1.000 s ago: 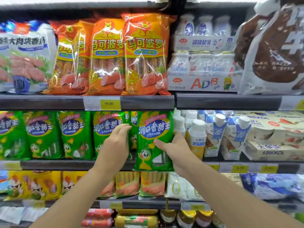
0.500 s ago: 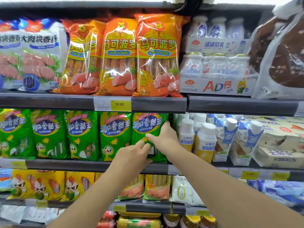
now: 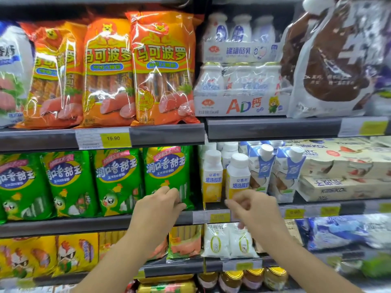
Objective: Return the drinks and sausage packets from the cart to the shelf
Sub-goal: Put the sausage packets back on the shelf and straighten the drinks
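Green sausage packet stands upright at the right end of its row on the middle shelf, just left of the yellow-labelled drink bottles; face forward, presumably to match its neighbours. Left hand touches the packet's lower corner, fingers curled loosely, not clamped; likely steadying it against tipping. Right hand hangs empty in front of the bottles, fingers half-curled, holding nothing. Judgement: this packet is placed. Cart not in view, so remaining items unknown.
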A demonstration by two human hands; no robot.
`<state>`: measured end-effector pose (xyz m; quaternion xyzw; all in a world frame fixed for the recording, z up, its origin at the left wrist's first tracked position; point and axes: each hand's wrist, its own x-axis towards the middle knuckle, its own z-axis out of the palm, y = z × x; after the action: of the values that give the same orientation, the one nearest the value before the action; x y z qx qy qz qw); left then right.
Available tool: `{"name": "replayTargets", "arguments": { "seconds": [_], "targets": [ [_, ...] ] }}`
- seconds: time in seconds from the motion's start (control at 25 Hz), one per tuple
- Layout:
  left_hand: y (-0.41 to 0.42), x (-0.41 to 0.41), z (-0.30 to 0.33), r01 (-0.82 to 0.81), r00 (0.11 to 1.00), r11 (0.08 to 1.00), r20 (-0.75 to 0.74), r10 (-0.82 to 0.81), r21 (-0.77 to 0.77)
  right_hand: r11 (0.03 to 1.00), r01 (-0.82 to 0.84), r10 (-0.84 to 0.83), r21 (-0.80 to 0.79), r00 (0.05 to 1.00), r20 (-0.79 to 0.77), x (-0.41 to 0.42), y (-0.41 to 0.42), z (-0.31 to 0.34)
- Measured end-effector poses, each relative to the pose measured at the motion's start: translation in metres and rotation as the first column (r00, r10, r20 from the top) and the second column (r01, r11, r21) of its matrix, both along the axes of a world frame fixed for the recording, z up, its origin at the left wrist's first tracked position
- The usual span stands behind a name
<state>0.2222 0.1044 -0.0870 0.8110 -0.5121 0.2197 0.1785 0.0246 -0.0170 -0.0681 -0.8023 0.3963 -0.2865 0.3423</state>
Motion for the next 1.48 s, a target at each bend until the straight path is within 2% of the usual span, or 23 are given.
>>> {"name": "replayTargets", "arguments": {
  "seconds": [0.08,0.16,0.32,0.44,0.64,1.0,1.12,1.24,1.32,1.4,1.48],
  "targets": [
    [-0.01,-0.02,0.006,0.045,0.983,0.993,-0.17,-0.063,-0.107,0.991,0.131,-0.13,-0.003,0.99,0.059,-0.015,-0.024,-0.014],
    [-0.028,-0.037,0.014,0.026,0.94,0.988,-0.333,-0.076,-0.153,0.99,0.143,-0.143,-0.003,0.989,0.027,-0.016,-0.035,-0.021],
    [-0.062,-0.057,0.02,-0.04,0.882,0.994,-0.472,-0.015,-0.106,0.987,0.121,-0.133,-0.104,0.984,-0.115,-0.011,-0.047,-0.028],
    [-0.076,-0.06,0.02,-0.096,0.841,0.993,-0.54,0.045,-0.067,0.991,0.085,-0.101,-0.104,0.982,-0.158,-0.006,-0.049,-0.027],
    [-0.081,-0.066,0.022,-0.131,0.84,0.991,-0.536,0.09,-0.039,0.991,0.095,-0.109,-0.094,0.982,-0.156,-0.009,-0.051,-0.028],
    [-0.072,-0.068,0.021,-0.115,0.824,0.991,-0.563,0.06,-0.064,0.978,0.157,-0.184,-0.138,0.961,-0.209,0.004,-0.048,-0.032],
    [-0.073,-0.069,0.018,-0.109,0.804,0.991,-0.593,0.045,-0.073,0.985,0.135,-0.152,-0.11,0.975,-0.162,0.0,-0.048,-0.036],
    [-0.059,-0.071,0.018,-0.119,0.771,0.985,-0.637,0.012,-0.126,0.987,0.156,-0.157,-0.038,0.987,-0.02,-0.026,-0.051,-0.04],
    [-0.043,-0.076,0.018,-0.138,0.838,0.964,-0.545,-0.008,-0.226,0.973,0.231,-0.229,-0.026,0.971,0.068,-0.054,-0.061,-0.039],
    [-0.034,-0.084,0.021,-0.053,0.935,0.936,-0.348,-0.077,-0.349,0.947,0.32,-0.314,-0.027,0.941,0.129,-0.076,-0.076,-0.042],
    [-0.038,-0.099,0.032,0.066,0.956,0.918,-0.239,-0.17,-0.39,0.936,0.352,-0.349,0.002,0.927,0.136,-0.087,-0.088,-0.045]
  ]
}}
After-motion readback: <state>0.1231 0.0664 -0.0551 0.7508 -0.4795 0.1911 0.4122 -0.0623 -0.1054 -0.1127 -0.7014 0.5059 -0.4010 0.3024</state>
